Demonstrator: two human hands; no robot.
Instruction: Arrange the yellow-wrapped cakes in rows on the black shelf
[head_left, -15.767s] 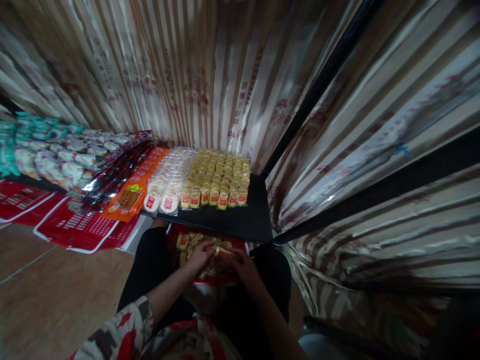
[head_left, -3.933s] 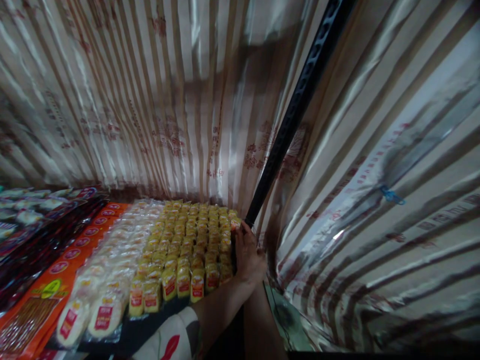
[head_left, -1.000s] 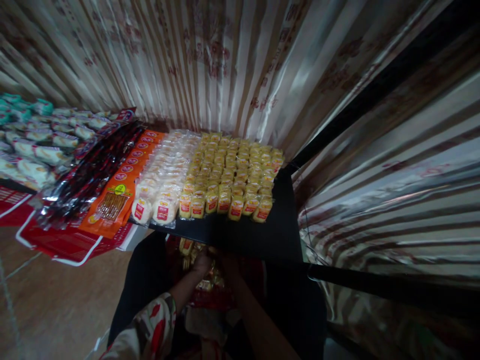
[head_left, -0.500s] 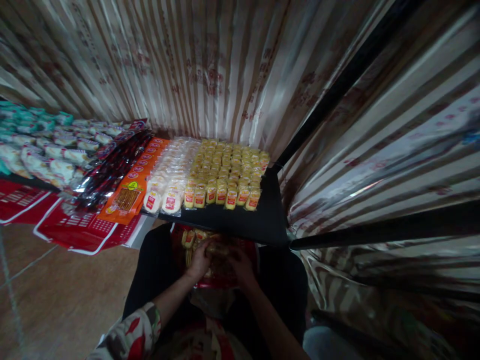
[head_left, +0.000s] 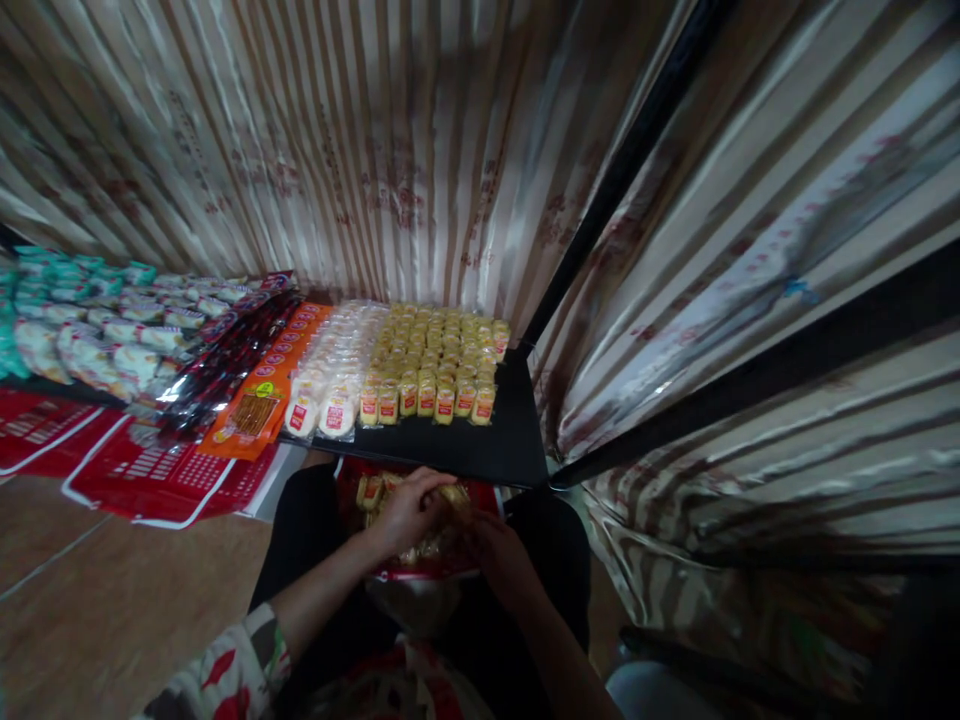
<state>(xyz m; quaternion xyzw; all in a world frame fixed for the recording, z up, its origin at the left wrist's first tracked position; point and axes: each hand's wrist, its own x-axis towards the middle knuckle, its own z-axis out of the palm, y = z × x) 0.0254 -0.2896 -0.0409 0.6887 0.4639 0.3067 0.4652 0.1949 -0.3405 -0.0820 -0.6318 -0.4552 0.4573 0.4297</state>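
Note:
On my lap lies a red bag (head_left: 487, 497) holding several small yellow cakes (head_left: 369, 490) in clear wrappers. My left hand (head_left: 409, 512) reaches over the bag, its fingers curled at a wrapped yellow cake (head_left: 454, 494). From the other side my right hand (head_left: 501, 550) meets the same cake, fingers bent around its right end. Dim light and the hands hide part of the cake and of the bag's contents. Just beyond, rows of similar wrapped cakes (head_left: 427, 360) stand on a black table (head_left: 495, 450).
Left of the yellow cakes are round white packets (head_left: 337, 408), orange snack bags (head_left: 251, 410), dark red packets (head_left: 225, 355) and white-and-green packets (head_left: 82, 320). Red bags (head_left: 161, 470) hang at the table's front. Striped curtains (head_left: 420, 150) and black bars (head_left: 622, 190) stand behind and right.
The view has shifted, so the table appears slightly lower and further left. My left hand has come further over the bag, and both hands stay close together at the wrapped cake.

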